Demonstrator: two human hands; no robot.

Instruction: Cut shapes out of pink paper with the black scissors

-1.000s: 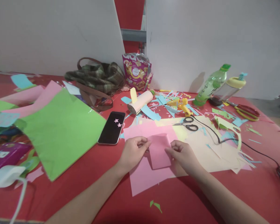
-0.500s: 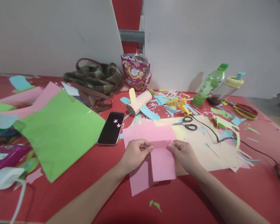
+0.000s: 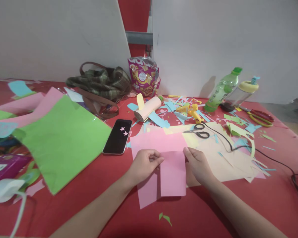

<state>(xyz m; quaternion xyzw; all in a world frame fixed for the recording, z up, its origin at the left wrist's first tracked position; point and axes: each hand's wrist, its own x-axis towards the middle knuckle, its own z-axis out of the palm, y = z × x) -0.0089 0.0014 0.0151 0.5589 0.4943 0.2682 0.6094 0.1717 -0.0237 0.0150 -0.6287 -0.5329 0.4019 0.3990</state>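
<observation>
Lower and flatter than a second ago, the small pink rectangle [image 3: 173, 175] now lies with its near edge closer to the person, and both hands have slid slightly down with it. It sits over the larger pink sheet [image 3: 149, 138], part of its lower end reaching past that sheet above the red table [image 3: 109, 215].

Right hand [image 3: 198, 167]: thumb pressed on the upper right corner of the rectangle, the other fingers curled behind, so that corner is pinched. Left hand [image 3: 146, 167]: thumb and forefinger meet the left edge near the top; their far side is hidden, so I cannot tell whether they grip the paper or only touch it.

As a judgement, this piece is nearly weightless, thin and bendy, a little stiffer than tissue, dry rather than slippery. It should crease easily under a hard squeeze and could tear if the two sides were pulled apart. Light fingertip holds on opposite edges, close to the top corners, suit it best; the loose lower end will flop or lift with any draught.

Nearby, black-handled scissors [image 3: 203, 135] lie on cream paper [image 3: 221, 162], and a phone [image 3: 114, 143] bears two small pink stars [image 3: 122, 129].
</observation>
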